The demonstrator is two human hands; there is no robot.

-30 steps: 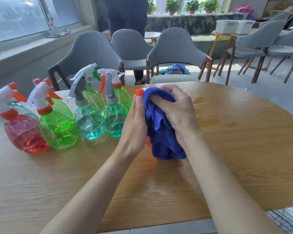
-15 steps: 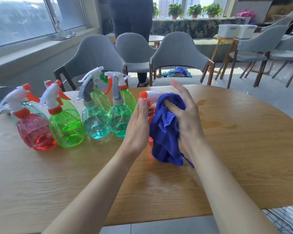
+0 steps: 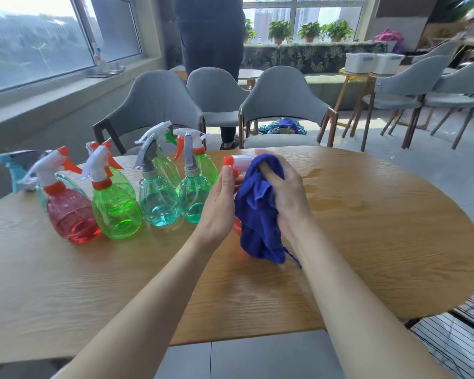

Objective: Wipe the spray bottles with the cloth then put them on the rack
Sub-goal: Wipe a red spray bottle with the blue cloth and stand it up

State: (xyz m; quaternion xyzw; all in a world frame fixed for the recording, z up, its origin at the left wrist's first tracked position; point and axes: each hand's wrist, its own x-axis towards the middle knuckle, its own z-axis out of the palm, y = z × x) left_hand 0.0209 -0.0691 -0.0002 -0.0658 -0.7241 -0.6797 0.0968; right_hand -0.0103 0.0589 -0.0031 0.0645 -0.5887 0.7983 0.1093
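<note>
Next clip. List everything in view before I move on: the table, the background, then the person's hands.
held spray bottle: one, red with white-and-orange head, table centre, mostly under the cloth
cloth: one, blue, wrapped over the held spray bottle
red bottle: one, red, front left of table
green bottles: at least three, green, left of centre
teal bottles: two, teal with grey heads, left of the held spray bottle
table: one, light wood
chairs: several, grey, behind the table
standing person: one, dark clothes, behind the chairs
left hand: holds the held spray bottle
right hand: grips the cloth
</note>
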